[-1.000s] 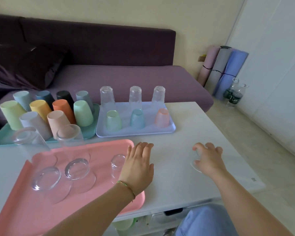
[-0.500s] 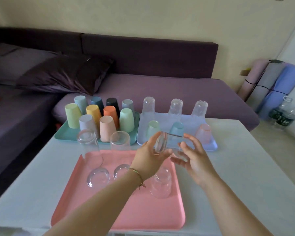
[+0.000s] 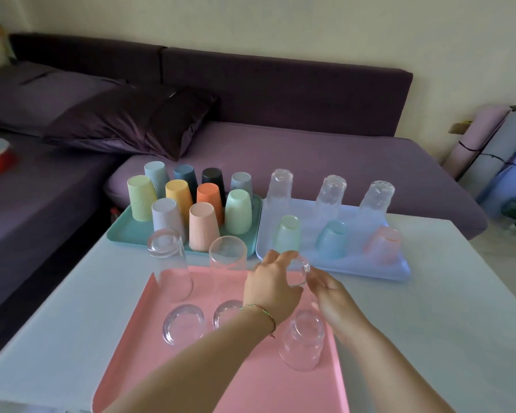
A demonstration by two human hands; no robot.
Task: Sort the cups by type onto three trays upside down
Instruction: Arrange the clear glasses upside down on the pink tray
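Now left hand [image 3: 273, 284] grips small clear glass [image 3: 300, 271] over pink tray [image 3: 251, 383] far-right corner, axis sideways toward right hand [image 3: 334, 299], which is loose, empty, just beside.

Thin greenish-gold thread bracelet [image 3: 258, 309] on wrist below left grip [image 3: 271, 283], 6 o'clock of frame centre; small knot tail at its 5 o'clock end. Left forearm [image 3: 191, 368] and right forearm [image 3: 399, 368] bare.

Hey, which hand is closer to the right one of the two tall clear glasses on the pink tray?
Left. The left hand, gripping a small glass, is just right of the tall glass; the right hand lies farther right, beyond it.
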